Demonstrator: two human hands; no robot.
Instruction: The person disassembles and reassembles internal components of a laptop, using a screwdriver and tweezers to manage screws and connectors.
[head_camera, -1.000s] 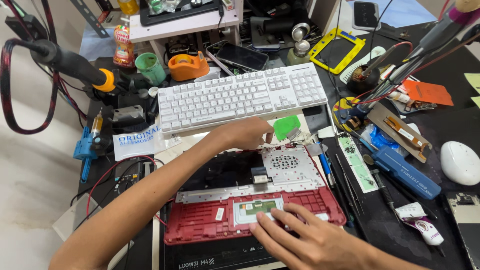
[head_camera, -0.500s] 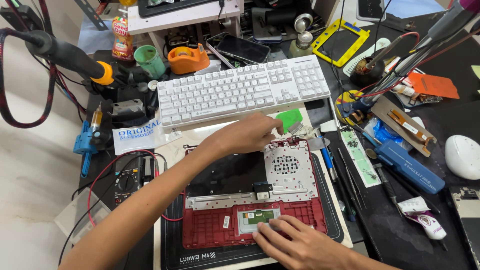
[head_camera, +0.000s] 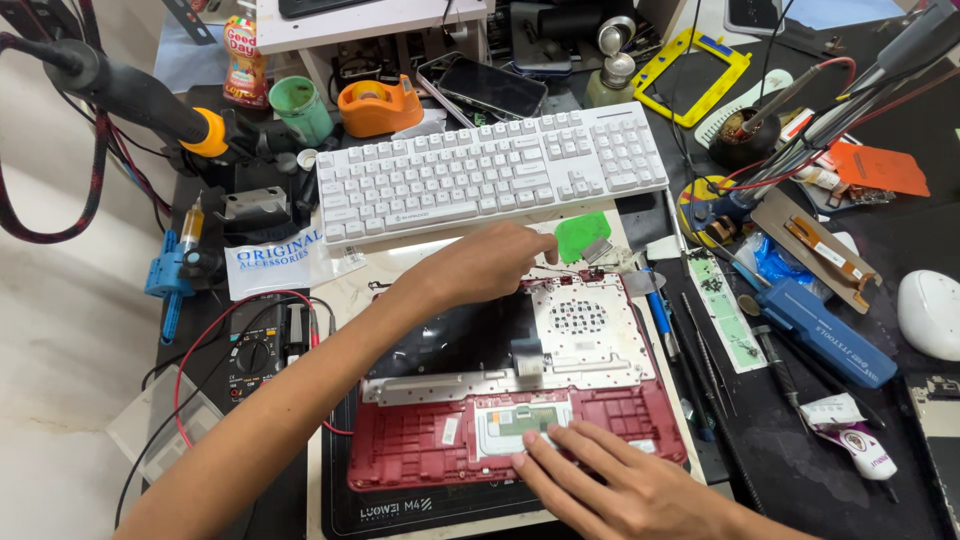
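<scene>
Looking down from the head camera, a red laptop shell (head_camera: 420, 455) lies opened, inner side up, on a dark mat in the middle of the cluttered bench (head_camera: 800, 470). The left hand (head_camera: 490, 262) reaches across its far edge, index finger stretched out toward the upper right corner beside a green plastic card (head_camera: 580, 235), gripping nothing. The right hand (head_camera: 625, 490) rests flat on the near edge by the touchpad board (head_camera: 520, 422), fingers (head_camera: 545, 445) spread and empty. A white keyboard (head_camera: 490, 175) sits just beyond.
</scene>
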